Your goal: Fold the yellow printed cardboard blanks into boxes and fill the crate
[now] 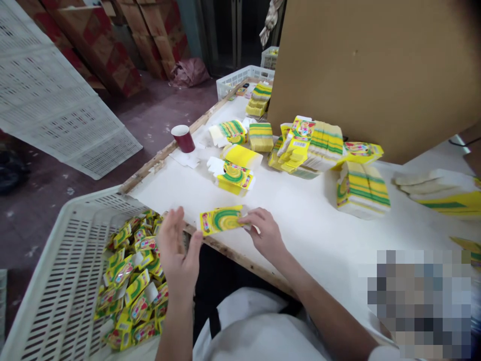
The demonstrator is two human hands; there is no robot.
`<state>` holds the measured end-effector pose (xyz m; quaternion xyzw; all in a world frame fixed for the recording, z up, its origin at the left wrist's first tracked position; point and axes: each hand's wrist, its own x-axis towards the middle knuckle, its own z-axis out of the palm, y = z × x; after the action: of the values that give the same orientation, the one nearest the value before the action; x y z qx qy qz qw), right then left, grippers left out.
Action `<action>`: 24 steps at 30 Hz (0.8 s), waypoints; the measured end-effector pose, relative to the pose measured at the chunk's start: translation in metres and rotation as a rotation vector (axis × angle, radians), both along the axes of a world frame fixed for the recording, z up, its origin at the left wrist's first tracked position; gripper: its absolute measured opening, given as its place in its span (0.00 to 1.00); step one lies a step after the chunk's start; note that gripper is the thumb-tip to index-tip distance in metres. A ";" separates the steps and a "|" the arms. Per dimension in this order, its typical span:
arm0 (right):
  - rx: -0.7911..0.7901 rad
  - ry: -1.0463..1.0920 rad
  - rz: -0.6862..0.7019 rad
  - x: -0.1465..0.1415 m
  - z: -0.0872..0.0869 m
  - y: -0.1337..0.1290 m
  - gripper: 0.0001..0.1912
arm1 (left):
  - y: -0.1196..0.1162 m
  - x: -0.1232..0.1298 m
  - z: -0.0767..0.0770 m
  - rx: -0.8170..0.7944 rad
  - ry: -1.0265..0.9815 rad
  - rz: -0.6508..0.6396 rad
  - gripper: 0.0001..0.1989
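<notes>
A flat yellow and green printed carton (221, 220) is pinched at its right end by my right hand (265, 233), over the front edge of the white table (300, 220). To its left my left hand (178, 253) is raised, fingers extended and thumb apart, with nothing in it. Its thumb tip comes close to the carton's left end; whether they touch I cannot tell. Below and left of that hand stands a white plastic crate (75, 250) holding many small filled yellow cartons (137, 288). Just beyond the held carton lies an opened-out yellow carton stack (233, 178).
Bundles of flat cartons (363, 190) and a larger carton pile (311, 143) stand along a tall brown cardboard sheet (361, 75). A dark red cup (183, 139) is at the left table edge. White crates (63, 95) lean at left. A blurred-out person (424, 301) is at lower right.
</notes>
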<state>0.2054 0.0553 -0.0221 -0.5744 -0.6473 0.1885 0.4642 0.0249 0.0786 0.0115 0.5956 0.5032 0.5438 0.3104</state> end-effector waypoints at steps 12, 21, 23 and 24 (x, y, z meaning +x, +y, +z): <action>-0.129 0.419 -0.096 -0.016 -0.002 -0.006 0.31 | -0.003 0.013 -0.021 -0.203 0.707 -0.350 0.30; -0.348 0.805 0.145 -0.031 -0.002 -0.001 0.23 | -0.011 0.023 -0.017 -0.049 0.612 -0.433 0.25; -0.288 0.673 0.189 -0.028 0.000 -0.006 0.27 | -0.010 0.022 -0.019 -0.124 0.604 -0.455 0.25; -0.250 0.577 0.225 -0.027 0.001 -0.009 0.29 | -0.009 0.022 -0.020 -0.159 0.594 -0.464 0.26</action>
<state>0.1788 0.0460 -0.0216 -0.4749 -0.5205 0.4712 0.5306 0.0466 0.0691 -0.0088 0.7994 0.4635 0.2220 0.3111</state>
